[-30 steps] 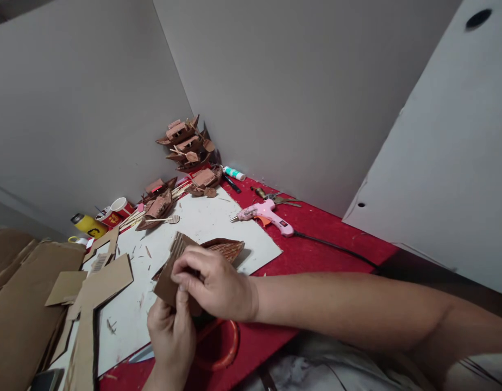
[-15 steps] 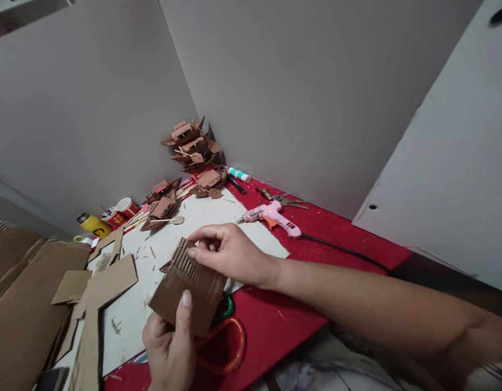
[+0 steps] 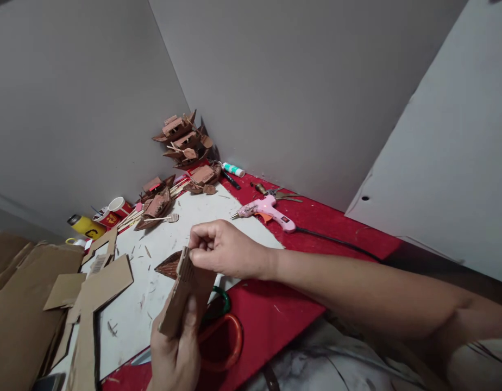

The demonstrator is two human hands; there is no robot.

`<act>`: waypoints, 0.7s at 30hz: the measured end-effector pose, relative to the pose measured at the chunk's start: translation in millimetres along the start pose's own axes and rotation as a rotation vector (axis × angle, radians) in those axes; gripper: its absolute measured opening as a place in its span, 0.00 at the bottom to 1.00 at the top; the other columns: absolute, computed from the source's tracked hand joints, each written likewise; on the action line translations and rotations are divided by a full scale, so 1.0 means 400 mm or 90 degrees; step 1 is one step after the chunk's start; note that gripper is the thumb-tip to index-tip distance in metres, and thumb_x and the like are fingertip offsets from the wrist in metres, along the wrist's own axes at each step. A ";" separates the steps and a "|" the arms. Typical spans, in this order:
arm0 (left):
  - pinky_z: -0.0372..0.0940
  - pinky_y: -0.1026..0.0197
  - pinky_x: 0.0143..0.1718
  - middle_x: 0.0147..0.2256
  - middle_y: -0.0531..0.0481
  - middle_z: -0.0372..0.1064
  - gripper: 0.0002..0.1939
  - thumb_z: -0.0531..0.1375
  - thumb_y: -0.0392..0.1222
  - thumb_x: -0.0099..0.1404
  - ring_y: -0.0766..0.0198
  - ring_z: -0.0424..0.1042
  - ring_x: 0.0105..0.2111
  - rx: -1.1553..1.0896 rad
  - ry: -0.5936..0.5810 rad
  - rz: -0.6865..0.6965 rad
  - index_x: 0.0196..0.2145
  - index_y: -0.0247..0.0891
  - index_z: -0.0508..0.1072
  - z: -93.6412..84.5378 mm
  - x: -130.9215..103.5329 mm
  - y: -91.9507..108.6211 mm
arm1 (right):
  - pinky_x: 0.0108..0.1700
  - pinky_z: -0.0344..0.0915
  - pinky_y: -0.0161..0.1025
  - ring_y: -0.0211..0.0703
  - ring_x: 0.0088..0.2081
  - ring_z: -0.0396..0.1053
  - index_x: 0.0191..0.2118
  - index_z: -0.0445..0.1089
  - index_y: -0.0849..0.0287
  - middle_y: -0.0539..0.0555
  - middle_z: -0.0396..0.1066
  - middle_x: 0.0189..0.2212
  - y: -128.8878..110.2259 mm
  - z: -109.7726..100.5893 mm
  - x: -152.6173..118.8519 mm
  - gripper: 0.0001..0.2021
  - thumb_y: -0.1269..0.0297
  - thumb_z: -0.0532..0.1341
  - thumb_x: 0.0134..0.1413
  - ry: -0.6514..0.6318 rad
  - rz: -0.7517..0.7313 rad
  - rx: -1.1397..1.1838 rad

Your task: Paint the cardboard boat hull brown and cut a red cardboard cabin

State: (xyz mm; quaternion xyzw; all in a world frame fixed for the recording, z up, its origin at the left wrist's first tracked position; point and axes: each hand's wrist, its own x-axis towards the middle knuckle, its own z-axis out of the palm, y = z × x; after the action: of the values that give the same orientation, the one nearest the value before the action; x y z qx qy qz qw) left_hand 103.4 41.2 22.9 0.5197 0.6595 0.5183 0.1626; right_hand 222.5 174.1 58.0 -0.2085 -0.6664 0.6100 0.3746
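hands: our left hand [image 3: 176, 347] grips cardboard [image 3: 174, 305], our right hand [image 3: 228, 251] pinches its upper edge
cardboard: likely light, creasable; we'd hold flat faces

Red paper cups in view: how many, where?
2. One red paper cup with a white rim stands beside thin pale wooden sticks; a second red paper cup with yellow print sits between it and the yellow bottle. Others may be hidden.
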 end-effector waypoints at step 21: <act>0.71 0.58 0.42 0.39 0.44 0.79 0.22 0.69 0.52 0.52 0.51 0.76 0.41 -0.151 0.109 -0.218 0.40 0.34 0.80 -0.061 0.016 -0.007 | 0.32 0.64 0.30 0.33 0.30 0.66 0.37 0.70 0.62 0.50 0.69 0.29 0.020 -0.040 0.012 0.06 0.75 0.62 0.53 -0.078 -0.382 -0.103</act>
State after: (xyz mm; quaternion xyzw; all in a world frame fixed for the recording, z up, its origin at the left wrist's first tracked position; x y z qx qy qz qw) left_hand 80.9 34.4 32.5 0.3314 0.6841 0.5990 0.2516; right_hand 229.9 189.3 51.1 0.0056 -0.7659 0.4284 0.4793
